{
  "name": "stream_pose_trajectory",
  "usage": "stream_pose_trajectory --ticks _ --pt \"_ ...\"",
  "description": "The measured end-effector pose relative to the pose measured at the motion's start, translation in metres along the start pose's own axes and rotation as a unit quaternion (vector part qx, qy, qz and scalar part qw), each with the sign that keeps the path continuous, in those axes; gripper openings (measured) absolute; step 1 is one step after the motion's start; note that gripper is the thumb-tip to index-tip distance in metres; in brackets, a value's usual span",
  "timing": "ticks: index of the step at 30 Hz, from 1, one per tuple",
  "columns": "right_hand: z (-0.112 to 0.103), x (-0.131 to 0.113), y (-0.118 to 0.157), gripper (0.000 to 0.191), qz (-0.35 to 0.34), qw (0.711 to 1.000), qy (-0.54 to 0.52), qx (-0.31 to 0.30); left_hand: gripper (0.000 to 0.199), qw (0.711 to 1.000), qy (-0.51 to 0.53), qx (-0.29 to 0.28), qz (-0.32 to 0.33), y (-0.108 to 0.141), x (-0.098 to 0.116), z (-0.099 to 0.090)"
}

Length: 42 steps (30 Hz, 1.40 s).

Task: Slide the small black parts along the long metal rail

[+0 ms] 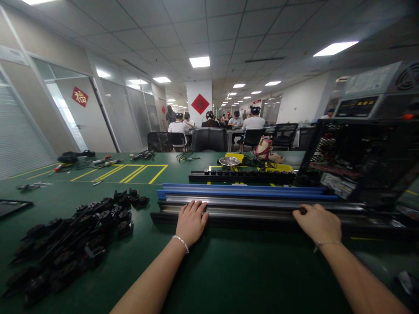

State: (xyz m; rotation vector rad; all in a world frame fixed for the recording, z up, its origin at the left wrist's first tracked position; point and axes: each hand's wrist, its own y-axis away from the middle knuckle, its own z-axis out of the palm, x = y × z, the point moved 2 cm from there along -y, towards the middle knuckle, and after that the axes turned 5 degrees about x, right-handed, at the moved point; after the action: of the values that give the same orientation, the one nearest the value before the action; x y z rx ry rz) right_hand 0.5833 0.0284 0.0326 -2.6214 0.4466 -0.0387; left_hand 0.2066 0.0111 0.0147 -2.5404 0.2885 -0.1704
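A long black rail with a shiny metallic channel lies crosswise on the green table in front of me. My left hand rests on the left part of this rail, its fingers stretched out over the channel. Towards the rail's right part, my right hand is closed, pinching a small black piece between thumb and forefinger. Its exact shape is mostly hidden by the fingers. Just behind lies a blue rail, parallel to the black one. Farther back, a black strip carries a row of small dark parts.
A heap of black parts covers the table's left side. An open computer case stands at right. Behind the rails are a metal bowl, yellow trays and cables. Several people sit in the background.
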Motion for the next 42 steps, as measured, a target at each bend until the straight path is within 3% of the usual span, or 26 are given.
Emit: stream_pose_trajectory --ticks 12,26,42 --pt "-0.005 -0.019 0.006 0.042 -0.032 0.999 0.004 0.012 0.039 1.000 -0.002 0.000 -0.001 0.000 0.001 0.000" --pt "-0.002 -0.023 0.007 0.043 -0.044 0.999 0.017 0.017 0.039 1.000 -0.005 -0.002 0.001 0.000 -0.001 0.001" --pt "-0.009 -0.049 0.016 0.039 -0.092 0.996 -0.004 0.020 0.039 1.000 -0.001 -0.005 -0.002 0.000 0.002 0.000"
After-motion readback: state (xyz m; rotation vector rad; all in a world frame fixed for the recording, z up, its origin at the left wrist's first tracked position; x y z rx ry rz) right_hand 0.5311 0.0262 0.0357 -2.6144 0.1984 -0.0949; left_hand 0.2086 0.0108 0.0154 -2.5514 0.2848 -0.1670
